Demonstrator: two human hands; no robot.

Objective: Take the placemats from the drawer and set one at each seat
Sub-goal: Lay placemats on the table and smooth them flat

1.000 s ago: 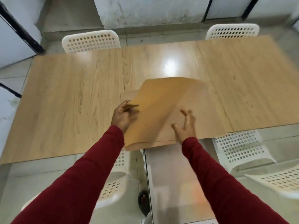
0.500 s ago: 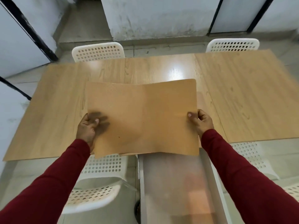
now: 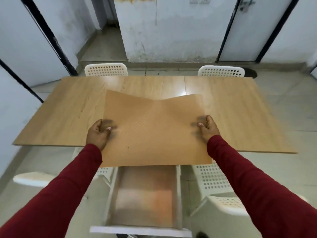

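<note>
tan dotted placemat [image 3: 154, 131], sagging mid-edge, pinched by left hand [image 3: 98, 134] and right hand [image 3: 208, 128].

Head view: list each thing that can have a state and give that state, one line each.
placemat: held flat above the table's near edge, sagging along the middle.
left hand: gripping the placemat's left edge.
right hand: gripping the placemat's right edge.
drawer: pulled open below the table; contents blurred.
table: no placemat laid on the visible top.
far chairs: pushed in.
</note>
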